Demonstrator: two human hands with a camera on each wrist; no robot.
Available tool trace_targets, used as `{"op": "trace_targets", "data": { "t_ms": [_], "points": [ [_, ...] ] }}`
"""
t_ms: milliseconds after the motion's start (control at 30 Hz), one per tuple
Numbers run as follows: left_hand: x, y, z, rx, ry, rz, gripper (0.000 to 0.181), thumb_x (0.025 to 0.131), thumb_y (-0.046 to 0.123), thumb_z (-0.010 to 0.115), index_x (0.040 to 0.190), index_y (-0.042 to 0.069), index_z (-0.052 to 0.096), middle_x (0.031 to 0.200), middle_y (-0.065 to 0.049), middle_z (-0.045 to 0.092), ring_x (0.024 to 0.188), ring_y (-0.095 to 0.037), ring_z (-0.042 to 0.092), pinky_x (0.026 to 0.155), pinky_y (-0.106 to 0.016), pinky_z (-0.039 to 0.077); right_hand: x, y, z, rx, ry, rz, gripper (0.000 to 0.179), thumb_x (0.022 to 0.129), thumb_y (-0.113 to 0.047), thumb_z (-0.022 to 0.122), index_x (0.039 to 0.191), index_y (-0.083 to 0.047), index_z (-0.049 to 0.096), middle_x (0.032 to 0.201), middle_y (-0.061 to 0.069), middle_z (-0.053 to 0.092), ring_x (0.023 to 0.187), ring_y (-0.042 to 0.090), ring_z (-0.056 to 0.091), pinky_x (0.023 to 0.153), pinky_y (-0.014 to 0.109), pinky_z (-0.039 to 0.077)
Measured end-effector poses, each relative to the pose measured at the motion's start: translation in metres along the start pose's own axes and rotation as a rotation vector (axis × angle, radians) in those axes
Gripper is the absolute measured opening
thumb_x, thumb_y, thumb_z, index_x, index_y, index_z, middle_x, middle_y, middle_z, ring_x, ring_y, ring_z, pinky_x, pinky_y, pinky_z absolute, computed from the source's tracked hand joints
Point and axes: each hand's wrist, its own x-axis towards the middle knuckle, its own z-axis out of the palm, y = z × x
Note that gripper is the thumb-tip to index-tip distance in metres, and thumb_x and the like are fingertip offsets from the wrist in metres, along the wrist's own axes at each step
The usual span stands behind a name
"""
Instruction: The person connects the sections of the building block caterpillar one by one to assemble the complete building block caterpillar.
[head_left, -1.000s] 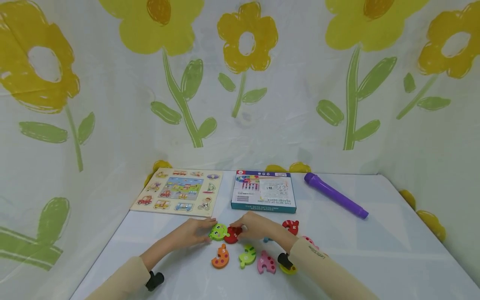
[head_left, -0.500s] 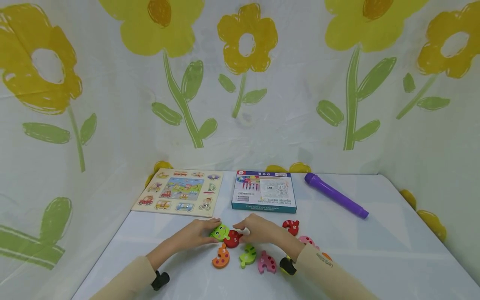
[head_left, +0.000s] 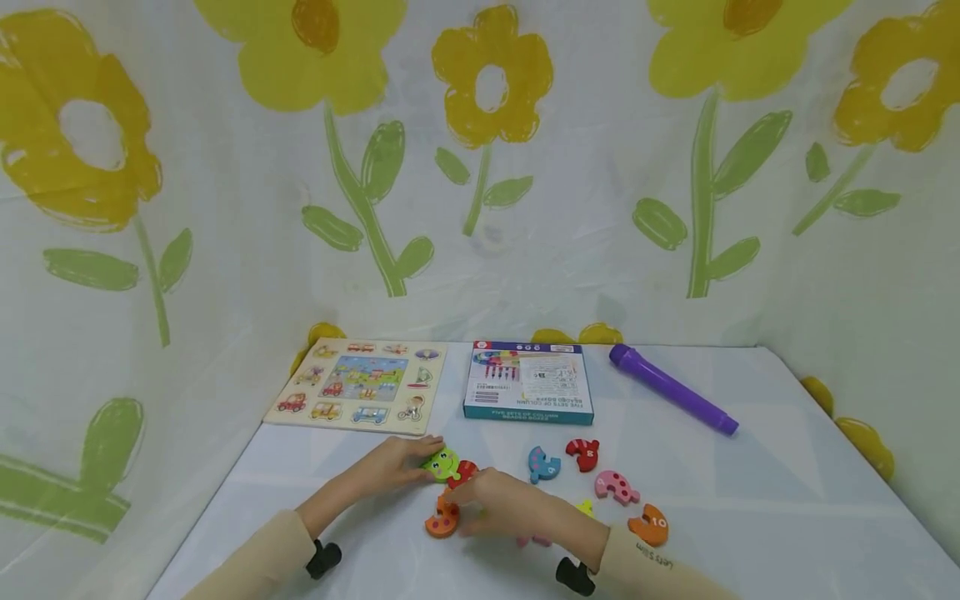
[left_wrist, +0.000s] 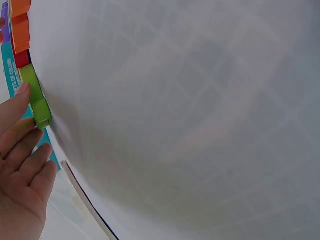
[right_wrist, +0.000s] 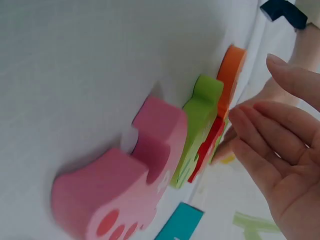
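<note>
At the table's middle, my left hand (head_left: 386, 468) pinches a green caterpillar-head puzzle piece (head_left: 442, 463), its thumb against the near edge in the left wrist view. A red puzzle piece (head_left: 467, 472) adjoins the head's right side. Just in front is an orange spotted piece (head_left: 442, 522), with the fingertips of my right hand (head_left: 510, 504) right at its edge. In the right wrist view that hand has its thumb apart from relaxed fingers. A green striped piece (right_wrist: 200, 107) and a pink spotted piece (right_wrist: 115, 185) lie nearby, mostly hidden under the right hand from above.
Right of my hands lie blue (head_left: 543, 464), red striped (head_left: 583, 455), pink (head_left: 617, 487) and orange (head_left: 649, 525) numbered pieces. Behind stand a wooden vehicle puzzle board (head_left: 360, 383), a flat toy box (head_left: 528, 383) and a purple stick (head_left: 675, 392). Flowered cloth (head_left: 562, 250) surrounds the table.
My right hand has left the red piece and come toward me, over the orange and green pieces. The blue piece at right is uncovered. My left hand stays on the green head.
</note>
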Motion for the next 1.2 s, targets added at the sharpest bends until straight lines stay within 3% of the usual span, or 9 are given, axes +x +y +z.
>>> {"op": "trace_targets", "data": {
  "t_ms": [100, 233, 467, 700, 1000, 1200],
  "points": [
    [0.0, -0.001, 0.0, -0.012, 0.002, 0.002, 0.051, 0.089, 0.026, 0.069, 0.133, 0.004, 0.057, 0.14, -0.01, 0.051, 0.132, -0.027, 0.045, 0.106, -0.042, 0.04, 0.005, -0.003, 0.004, -0.075, 0.014, -0.047, 0.042, 0.083, -0.02, 0.078, 0.121, -0.008, 0.068, 0.113, -0.006, 0.069, 0.1, 0.001, 0.062, 0.086, 0.011, 0.048],
    [0.001, -0.001, 0.001, -0.031, 0.003, -0.003, 0.051, 0.088, 0.025, 0.07, 0.133, 0.003, 0.057, 0.14, -0.01, 0.051, 0.132, -0.027, 0.044, 0.106, -0.043, 0.039, 0.009, -0.007, 0.009, -0.104, 0.004, -0.028, 0.04, 0.083, -0.02, 0.078, 0.121, -0.009, 0.069, 0.113, -0.006, 0.069, 0.098, -0.001, 0.062, 0.084, 0.009, 0.047],
    [-0.001, 0.004, 0.002, -0.061, 0.003, -0.045, 0.05, 0.088, 0.029, 0.07, 0.131, 0.005, 0.059, 0.139, -0.009, 0.052, 0.131, -0.027, 0.045, 0.105, -0.044, 0.04, -0.001, -0.011, 0.016, -0.156, -0.042, -0.034, 0.036, 0.083, -0.018, 0.077, 0.118, -0.014, 0.071, 0.114, -0.01, 0.068, 0.106, 0.002, 0.061, 0.088, 0.014, 0.049],
    [0.001, 0.006, 0.001, -0.066, 0.015, -0.057, 0.05, 0.088, 0.03, 0.07, 0.13, 0.005, 0.06, 0.139, -0.009, 0.052, 0.131, -0.027, 0.045, 0.106, -0.045, 0.038, -0.011, -0.017, 0.016, -0.149, -0.072, 0.0, 0.039, 0.081, -0.019, 0.079, 0.119, -0.016, 0.07, 0.111, -0.012, 0.069, 0.1, 0.0, 0.061, 0.084, 0.014, 0.05],
    [0.0, 0.005, 0.001, -0.053, 0.017, -0.026, 0.05, 0.089, 0.03, 0.068, 0.13, 0.003, 0.059, 0.139, -0.01, 0.052, 0.131, -0.03, 0.045, 0.106, -0.047, 0.037, -0.003, -0.018, 0.02, -0.187, -0.003, 0.072, 0.053, 0.078, -0.023, 0.082, 0.127, -0.015, 0.065, 0.123, -0.008, 0.064, 0.111, 0.006, 0.059, 0.087, 0.022, 0.053],
    [0.004, 0.005, 0.001, -0.043, 0.005, -0.039, 0.051, 0.087, 0.03, 0.071, 0.13, 0.005, 0.06, 0.139, -0.008, 0.052, 0.132, -0.026, 0.045, 0.107, -0.045, 0.037, 0.005, -0.017, 0.022, -0.23, -0.009, 0.015, 0.049, 0.078, -0.024, 0.082, 0.124, -0.016, 0.067, 0.121, -0.007, 0.065, 0.107, 0.004, 0.059, 0.083, 0.017, 0.052]
  ]
}}
